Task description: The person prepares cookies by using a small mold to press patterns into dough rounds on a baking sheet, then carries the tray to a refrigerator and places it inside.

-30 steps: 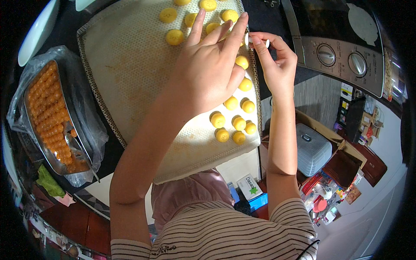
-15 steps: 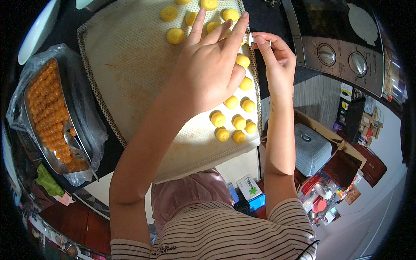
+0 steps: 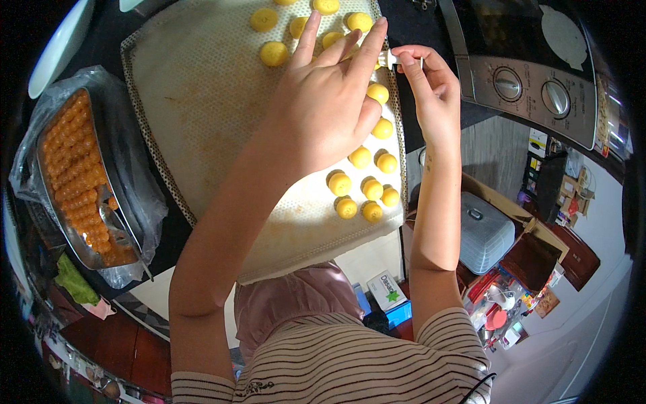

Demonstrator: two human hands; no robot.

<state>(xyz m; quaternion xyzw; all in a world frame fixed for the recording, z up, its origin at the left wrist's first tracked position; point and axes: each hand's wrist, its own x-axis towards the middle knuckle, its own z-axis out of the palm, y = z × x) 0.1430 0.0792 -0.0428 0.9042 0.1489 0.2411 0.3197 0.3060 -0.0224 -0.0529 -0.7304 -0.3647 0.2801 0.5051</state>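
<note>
My left hand [image 3: 330,111] hovers or rests over the upper right of a pale mesh-lined tray [image 3: 202,101], fingers stretched and spread; its underside is hidden. Between my right thumb and fingers is a small white plunger-like tool [image 3: 388,59], held sideways at the tray's right edge, its head close to my left fingertips. My right hand [image 3: 431,87] is closed on it. Round yellow dough balls [image 3: 360,157] sit in loose rows down the tray's right side. Toward the far end, flatter yellow pieces [image 3: 274,54] show pressed tops. Whatever lies right under my left fingers is mostly covered.
To the left, a metal tray of orange balls [image 3: 74,182] stands in clear plastic with a spoon [image 3: 118,229] in it. A white dish [image 3: 59,50] is at far left. An oven with two knobs [image 3: 531,91] borders the right. A grey lidded box [image 3: 481,232] sits lower right.
Both hands keep nearly the same places. My right hand and the white tool have shifted only very slightly.
</note>
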